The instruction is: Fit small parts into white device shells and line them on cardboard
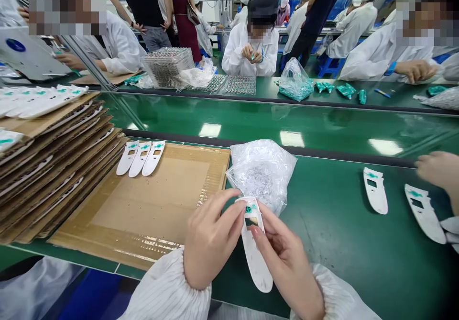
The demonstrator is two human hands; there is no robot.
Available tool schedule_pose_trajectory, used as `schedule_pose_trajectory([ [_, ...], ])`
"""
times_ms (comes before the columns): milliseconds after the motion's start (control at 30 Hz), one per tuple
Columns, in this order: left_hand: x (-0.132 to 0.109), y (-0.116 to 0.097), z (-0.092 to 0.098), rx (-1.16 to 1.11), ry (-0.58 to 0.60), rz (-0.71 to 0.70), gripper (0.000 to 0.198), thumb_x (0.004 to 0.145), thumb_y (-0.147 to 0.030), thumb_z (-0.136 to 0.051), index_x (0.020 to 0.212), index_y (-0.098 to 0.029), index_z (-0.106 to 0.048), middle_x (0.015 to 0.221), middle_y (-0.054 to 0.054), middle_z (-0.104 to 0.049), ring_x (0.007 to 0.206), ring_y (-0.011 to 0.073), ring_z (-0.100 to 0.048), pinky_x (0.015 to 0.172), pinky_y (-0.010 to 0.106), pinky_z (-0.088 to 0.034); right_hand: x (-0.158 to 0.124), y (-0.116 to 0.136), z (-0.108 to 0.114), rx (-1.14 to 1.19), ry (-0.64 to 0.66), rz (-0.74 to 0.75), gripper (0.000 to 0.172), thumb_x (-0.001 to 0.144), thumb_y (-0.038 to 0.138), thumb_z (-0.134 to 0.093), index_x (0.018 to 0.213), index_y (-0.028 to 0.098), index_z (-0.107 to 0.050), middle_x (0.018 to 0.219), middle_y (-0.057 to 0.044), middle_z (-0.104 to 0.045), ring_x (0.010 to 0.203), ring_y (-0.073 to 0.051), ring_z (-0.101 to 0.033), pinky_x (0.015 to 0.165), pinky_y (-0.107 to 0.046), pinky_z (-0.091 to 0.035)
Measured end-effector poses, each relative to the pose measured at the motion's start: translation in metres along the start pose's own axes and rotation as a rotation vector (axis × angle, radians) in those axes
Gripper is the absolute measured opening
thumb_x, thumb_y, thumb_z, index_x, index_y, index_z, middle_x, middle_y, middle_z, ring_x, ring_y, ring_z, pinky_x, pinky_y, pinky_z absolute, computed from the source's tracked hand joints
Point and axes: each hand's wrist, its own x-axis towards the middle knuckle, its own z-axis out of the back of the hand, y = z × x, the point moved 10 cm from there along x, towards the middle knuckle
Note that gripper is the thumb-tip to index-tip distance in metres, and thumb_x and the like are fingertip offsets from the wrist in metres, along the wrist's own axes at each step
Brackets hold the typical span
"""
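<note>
A white elongated plastic shell (256, 262) is held tilted above the green bench. It has a square window and a green patch near its upper end. My right hand (287, 258) grips its right edge, thumb on the front by the window. At the upper left edge, beside the green patch, my left hand (215, 234) has its fingertips pinched against the shell. Whether a small part is between those fingertips, I cannot tell. Just behind my hands lies a clear plastic bag (261, 167) of small transparent pieces.
Three similar shells (136, 160) lie on a cardboard sheet (143, 205) at left, beside stacked cardboard layers (53, 167) with more shells. On the right are further shells (376, 191) and another person's hand (439, 171). Co-workers sit across the raised green ledge (244, 114).
</note>
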Motion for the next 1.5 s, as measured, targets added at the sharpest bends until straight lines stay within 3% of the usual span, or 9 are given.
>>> schedule_pose_trajectory([
  [100, -0.003, -0.012, -0.004, 0.221, 0.008, -0.112, 0.016, 0.092, -0.007, -0.065, 0.105, -0.015, -0.068, 0.112, 0.010, -0.074, 0.097, 0.0263, -0.072, 0.077, 0.037, -0.054, 0.000, -0.002, 0.000, -0.082, -0.007, 0.026, 0.052, 0.104, 0.039, -0.051, 0.153, 0.025, -0.047, 0.086, -0.002, -0.070, 0.066, -0.013, -0.057, 0.053, -0.020, -0.048],
  [233, -0.004, -0.016, -0.007, 0.269, 0.025, -0.168, 0.015, 0.093, -0.009, -0.065, 0.106, -0.014, -0.068, 0.113, 0.011, -0.075, 0.098, 0.0274, -0.073, 0.074, 0.037, -0.054, -0.002, 0.000, 0.002, -0.163, -0.027, 0.080, 0.051, 0.104, 0.036, -0.051, 0.153, 0.023, -0.047, 0.075, 0.001, -0.064, 0.060, -0.012, -0.051, 0.051, -0.019, -0.045],
  [433, -0.004, -0.007, 0.002, 0.063, -0.005, -0.114, 0.011, 0.093, -0.007, -0.065, 0.101, -0.014, -0.066, 0.111, 0.010, -0.075, 0.097, 0.0221, -0.072, 0.082, 0.032, -0.057, -0.001, -0.006, 0.006, -0.188, -0.045, 0.046, 0.052, 0.104, 0.039, -0.050, 0.153, 0.020, -0.048, 0.076, -0.001, -0.064, 0.057, -0.012, -0.048, 0.047, -0.022, -0.039],
  [900, -0.004, -0.006, -0.007, 0.256, 0.104, -0.073, 0.013, 0.098, -0.010, -0.053, 0.096, -0.017, -0.064, 0.118, 0.008, -0.074, 0.097, 0.0243, -0.073, 0.069, 0.033, -0.057, -0.006, 0.003, 0.002, -0.430, -0.041, 0.189, 0.048, 0.105, 0.028, -0.047, 0.153, 0.024, -0.047, 0.062, 0.006, -0.045, 0.051, -0.010, -0.037, 0.044, -0.022, -0.028],
  [1100, -0.005, -0.004, -0.012, 0.269, 0.182, -0.062, 0.017, 0.100, -0.011, -0.048, 0.095, -0.018, -0.063, 0.119, 0.009, -0.072, 0.097, 0.0244, -0.073, 0.059, 0.031, -0.054, -0.008, 0.002, 0.000, -0.462, -0.019, 0.203, 0.049, 0.105, 0.026, -0.045, 0.153, 0.022, -0.047, 0.065, 0.005, -0.047, 0.053, -0.011, -0.038, 0.045, -0.022, -0.029],
  [1233, -0.006, -0.003, -0.010, 0.219, 0.182, -0.052, 0.015, 0.100, -0.012, -0.050, 0.096, -0.018, -0.063, 0.120, 0.007, -0.072, 0.097, 0.0226, -0.072, 0.064, 0.031, -0.055, -0.007, 0.002, 0.001, -0.426, -0.028, 0.166, 0.048, 0.105, 0.029, -0.046, 0.151, 0.019, -0.050, 0.062, 0.006, -0.042, 0.052, -0.010, -0.035, 0.046, -0.022, -0.030],
  [1500, -0.006, -0.005, -0.010, 0.238, 0.182, -0.046, 0.017, 0.099, -0.011, -0.049, 0.095, -0.018, -0.063, 0.115, 0.005, -0.074, 0.094, 0.0223, -0.073, 0.065, 0.033, -0.056, -0.006, -0.001, 0.000, -0.425, -0.008, 0.129, 0.049, 0.105, 0.032, -0.044, 0.152, 0.019, -0.049, 0.066, 0.004, -0.050, 0.055, -0.012, -0.041, 0.051, -0.023, -0.036],
])
